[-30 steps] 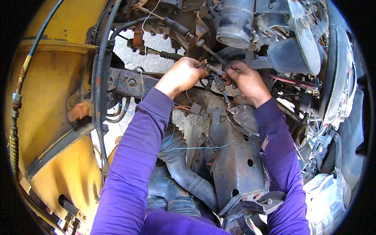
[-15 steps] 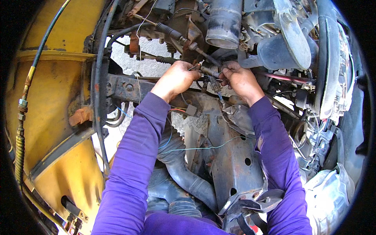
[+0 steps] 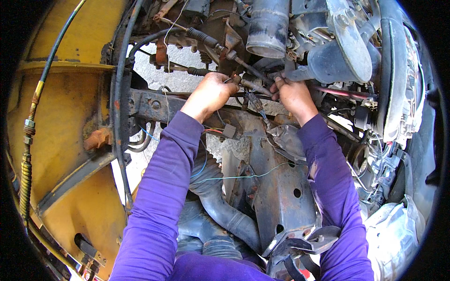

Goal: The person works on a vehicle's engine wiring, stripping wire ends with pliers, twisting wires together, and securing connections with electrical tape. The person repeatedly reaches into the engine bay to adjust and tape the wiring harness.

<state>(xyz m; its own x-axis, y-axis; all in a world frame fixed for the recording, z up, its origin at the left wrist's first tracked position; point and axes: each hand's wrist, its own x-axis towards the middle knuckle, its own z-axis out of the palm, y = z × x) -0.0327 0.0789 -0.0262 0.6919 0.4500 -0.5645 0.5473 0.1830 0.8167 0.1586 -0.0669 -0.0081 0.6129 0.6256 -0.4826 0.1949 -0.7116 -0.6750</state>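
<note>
Item: thin metal rod (image 3: pixel 251 80), rusty, running slantwise below the grey cylinder (image 3: pixel 267 25), above the rusted frame rail (image 3: pixel 154 105).
Left hand (image 3: pixel 208 93): curled shut around the rod's lower end.
Right hand (image 3: pixel 293 93): fingers closed at its upper end.
Handling: best steady one end, work the other gently; the loose wires (image 3: pixel 255 103) just beside could snag.

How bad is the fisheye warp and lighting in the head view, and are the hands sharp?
Head view: strong barrel distortion with a black rim; the yellow painted metal body panel bows outward. Daylight is even, with glare on the pale ground patch behind the rusty linkage rod. Left hand and right hand are fairly sharp, with no obvious motion blur.
</note>
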